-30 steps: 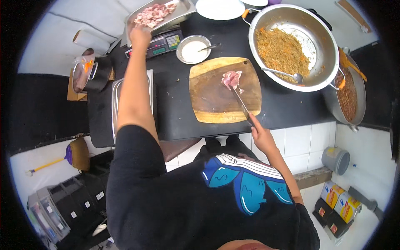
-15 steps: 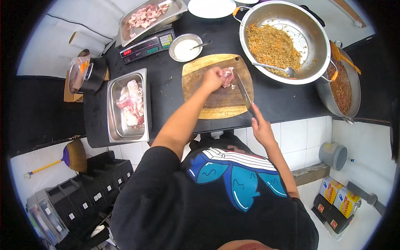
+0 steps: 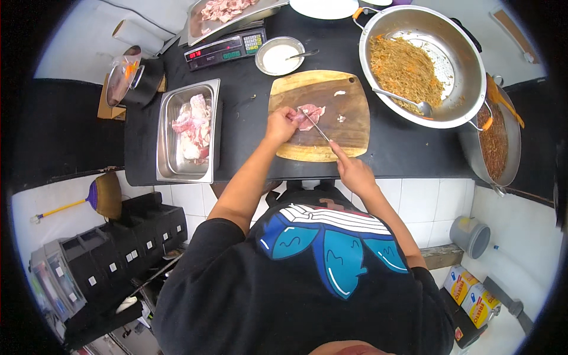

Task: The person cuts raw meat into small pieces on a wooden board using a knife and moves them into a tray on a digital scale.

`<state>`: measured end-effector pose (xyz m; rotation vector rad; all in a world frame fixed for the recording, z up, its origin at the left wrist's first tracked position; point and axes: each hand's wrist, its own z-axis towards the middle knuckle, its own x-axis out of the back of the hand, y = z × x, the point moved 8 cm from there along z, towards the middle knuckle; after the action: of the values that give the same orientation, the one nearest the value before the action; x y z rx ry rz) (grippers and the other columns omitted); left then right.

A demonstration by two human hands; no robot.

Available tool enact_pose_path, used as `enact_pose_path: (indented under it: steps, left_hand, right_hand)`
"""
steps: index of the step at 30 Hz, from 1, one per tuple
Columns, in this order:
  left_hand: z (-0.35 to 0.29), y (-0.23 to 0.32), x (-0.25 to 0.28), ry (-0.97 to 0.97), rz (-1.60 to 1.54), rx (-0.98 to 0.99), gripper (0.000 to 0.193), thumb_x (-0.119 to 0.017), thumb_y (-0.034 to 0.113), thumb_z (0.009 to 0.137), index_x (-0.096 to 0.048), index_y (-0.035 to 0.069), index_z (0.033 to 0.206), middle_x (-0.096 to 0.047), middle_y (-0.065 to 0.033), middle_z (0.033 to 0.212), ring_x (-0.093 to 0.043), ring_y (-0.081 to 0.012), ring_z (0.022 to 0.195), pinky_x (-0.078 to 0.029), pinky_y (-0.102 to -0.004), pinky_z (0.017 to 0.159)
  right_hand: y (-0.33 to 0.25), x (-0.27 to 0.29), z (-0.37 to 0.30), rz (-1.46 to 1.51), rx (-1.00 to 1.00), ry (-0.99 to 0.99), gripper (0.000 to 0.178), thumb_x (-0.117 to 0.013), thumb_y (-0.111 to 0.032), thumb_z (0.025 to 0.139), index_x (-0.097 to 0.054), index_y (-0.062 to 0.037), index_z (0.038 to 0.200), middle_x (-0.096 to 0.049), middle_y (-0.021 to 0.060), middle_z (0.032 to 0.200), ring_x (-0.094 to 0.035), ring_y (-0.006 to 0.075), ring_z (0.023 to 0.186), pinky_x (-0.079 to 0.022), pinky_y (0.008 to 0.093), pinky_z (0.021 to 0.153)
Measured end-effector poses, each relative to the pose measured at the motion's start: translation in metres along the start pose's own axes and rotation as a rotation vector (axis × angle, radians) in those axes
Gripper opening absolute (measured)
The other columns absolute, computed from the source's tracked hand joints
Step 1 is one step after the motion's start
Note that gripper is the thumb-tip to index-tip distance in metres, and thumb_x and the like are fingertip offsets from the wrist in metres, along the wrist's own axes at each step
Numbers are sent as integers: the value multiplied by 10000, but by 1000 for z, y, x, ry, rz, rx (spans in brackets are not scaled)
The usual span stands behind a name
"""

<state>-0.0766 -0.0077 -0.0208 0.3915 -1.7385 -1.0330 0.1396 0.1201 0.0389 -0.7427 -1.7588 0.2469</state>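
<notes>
A piece of raw meat (image 3: 309, 116) lies flat on the wooden cutting board (image 3: 349, 136), left of its middle. My left hand (image 3: 280, 125) pinches the left edge of that meat and presses it to the board. In my right hand (image 3: 354, 174) is a knife (image 3: 318, 128), gripped by the handle over the board's near edge. The blade points away and to the left, its tip on the meat close to my left fingertips. Small pale trimmings (image 3: 341, 118) rest on the right part of the board, with a whitish scrap (image 3: 339, 93) farther back.
Left of the board stands a steel pan (image 3: 211, 139) with raw meat. Behind are a white bowl (image 3: 266, 67) with a spoon, a digital scale (image 3: 227, 52) and a tray (image 3: 198, 34) of cut meat. A large steel basin (image 3: 461, 97) of cooked noodle-like food sits at right.
The meat and both hands have shifted left and nearer on the board. The knife has swung onto the meat from its right side, and a whitish scrap now lies apart.
</notes>
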Motion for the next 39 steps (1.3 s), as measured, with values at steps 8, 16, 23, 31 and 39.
enact_pose_path:
  steps: [8,16,23,31,39]
  left_hand:
    - [-10,25,-5,89,115,-212,213,-760,109,678,-675,32,857,-639,-118,851,-638,-263,738,-518,-352,667]
    - [-9,27,-7,91,92,-290,209,-750,108,676,-673,44,859,-625,-131,838,-631,-306,759,-508,-383,678]
    - [-11,19,-10,164,133,-194,178,-732,87,682,-660,34,837,-604,-154,822,-614,-332,797,-499,-411,717]
    - [-19,27,-28,17,151,-332,213,-728,78,677,-680,44,882,-587,-165,799,-601,-358,803,-493,-430,721]
    - [-3,-1,-9,143,88,4,190,-718,89,697,-666,63,878,-631,-120,789,-630,-292,738,-518,-399,683]
  right_hand:
    - [-1,12,1,-89,22,-89,572,-459,-205,940,-271,-340,1463,-652,231,798,-647,406,749,-500,532,655]
    - [-9,-12,71,-21,135,1,580,-464,-164,926,-282,-298,1461,-644,260,826,-632,429,759,-484,541,671]
    - [9,-7,27,77,108,-54,566,-462,-159,934,-293,-283,1459,-639,269,815,-623,449,763,-467,549,687]
    - [-9,-23,92,129,128,40,558,-458,-172,930,-306,-325,1445,-641,270,827,-625,456,786,-469,564,692]
    - [21,-26,63,127,154,-5,576,-458,-181,926,-289,-335,1454,-639,273,833,-622,455,779,-468,558,700]
